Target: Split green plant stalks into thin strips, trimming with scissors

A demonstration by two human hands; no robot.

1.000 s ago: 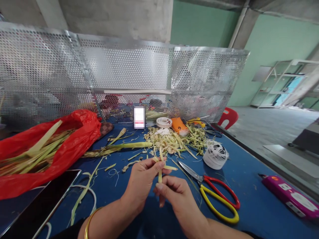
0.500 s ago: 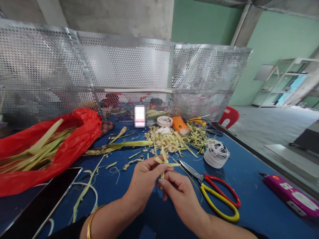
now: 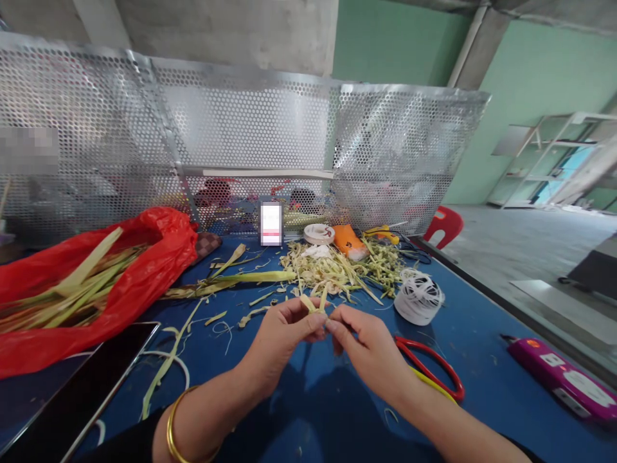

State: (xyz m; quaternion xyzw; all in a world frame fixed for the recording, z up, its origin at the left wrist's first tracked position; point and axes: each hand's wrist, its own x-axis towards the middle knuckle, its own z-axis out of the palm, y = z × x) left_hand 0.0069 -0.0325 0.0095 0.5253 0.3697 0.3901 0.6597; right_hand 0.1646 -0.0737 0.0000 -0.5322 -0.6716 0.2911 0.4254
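Pale yellow-green leaf strips point(image 3: 313, 304) stick up in a V from the fingers of my left hand point(image 3: 284, 334), which pinches them between thumb and forefinger. Touching the right side of the same piece, my right hand point(image 3: 361, 337) has its thumb and forefinger pressed together, and what lies between them is hidden. The scissors point(image 3: 434, 364) lie under and beside my right forearm, with only parts of the red and yellow handles showing. Behind the hands is a heap of shredded leaf strips point(image 3: 321, 269).
A red plastic bag point(image 3: 164, 247) of long leaves and a dark tablet point(image 3: 91, 386) lie left. At right are a white twine roll point(image 3: 418, 301) and a purple power strip point(image 3: 559, 376). A lit phone point(image 3: 270, 224) stands before the perforated metal screen point(image 3: 250, 122).
My right hand has moved up and right, turning beside the strips, and its forearm now covers more of the scissors. The strips between my hands now form a V instead of a cross.
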